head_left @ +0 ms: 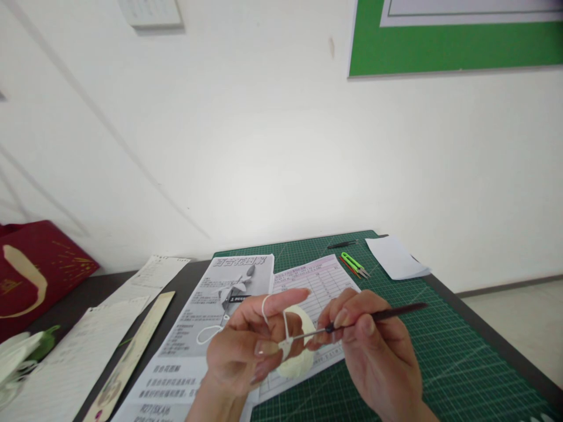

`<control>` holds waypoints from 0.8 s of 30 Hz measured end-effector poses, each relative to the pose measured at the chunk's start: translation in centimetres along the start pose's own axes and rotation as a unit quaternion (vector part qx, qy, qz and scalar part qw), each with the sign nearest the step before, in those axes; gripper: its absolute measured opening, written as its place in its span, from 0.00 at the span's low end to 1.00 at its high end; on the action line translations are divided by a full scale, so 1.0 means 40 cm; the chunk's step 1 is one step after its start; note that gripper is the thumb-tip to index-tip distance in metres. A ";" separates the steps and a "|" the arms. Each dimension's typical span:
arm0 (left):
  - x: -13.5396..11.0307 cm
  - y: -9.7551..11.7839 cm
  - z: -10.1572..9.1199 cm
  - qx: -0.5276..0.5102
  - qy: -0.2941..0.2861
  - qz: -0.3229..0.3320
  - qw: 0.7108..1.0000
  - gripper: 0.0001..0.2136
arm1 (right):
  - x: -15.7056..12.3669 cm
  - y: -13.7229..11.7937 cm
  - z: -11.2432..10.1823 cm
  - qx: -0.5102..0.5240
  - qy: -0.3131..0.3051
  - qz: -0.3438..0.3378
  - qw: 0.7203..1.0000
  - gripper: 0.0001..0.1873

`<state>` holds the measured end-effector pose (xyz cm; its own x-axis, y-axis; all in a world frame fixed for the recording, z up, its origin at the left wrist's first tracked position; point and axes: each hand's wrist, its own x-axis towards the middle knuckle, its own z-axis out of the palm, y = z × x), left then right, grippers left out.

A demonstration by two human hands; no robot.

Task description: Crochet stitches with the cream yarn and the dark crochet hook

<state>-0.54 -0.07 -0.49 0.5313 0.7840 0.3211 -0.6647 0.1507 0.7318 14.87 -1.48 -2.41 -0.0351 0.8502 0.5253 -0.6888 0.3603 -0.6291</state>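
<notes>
White yarn [287, 325]: round a finger of left hand [246, 340], likely for tension. Piece [285, 350]: pinched by same hand, likely for steadiness. Hook [396, 312]: pinched pen-like by right hand [376, 349].

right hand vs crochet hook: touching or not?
Touching. The head view shows the right hand gripping the crochet hook between thumb and fingers, the dark handle sticking out past them.

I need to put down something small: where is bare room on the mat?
Bare green gridded cutting mat shows between the right hand and the mat's right edge, nearer than the plain white paper. Left of that hand is crowded: printed white paper, round cream yarn ball, left hand.
</notes>
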 end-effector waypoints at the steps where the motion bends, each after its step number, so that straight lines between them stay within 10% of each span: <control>1: 0.001 0.000 -0.001 0.000 -0.003 0.006 1.000 0.23 | 0.002 0.000 0.002 0.018 0.006 0.012 1.000 0.09; 24: 0.002 0.003 0.006 0.002 0.033 -0.025 0.999 0.24 | 0.003 -0.001 -0.011 -0.066 -0.015 -0.023 0.997 0.09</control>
<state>-0.44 -0.13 -0.22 0.5281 0.8133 0.2442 -0.6357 0.1880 0.7487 15.22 -1.23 -2.56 -0.0291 0.8203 0.5712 -0.5884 0.4479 -0.6732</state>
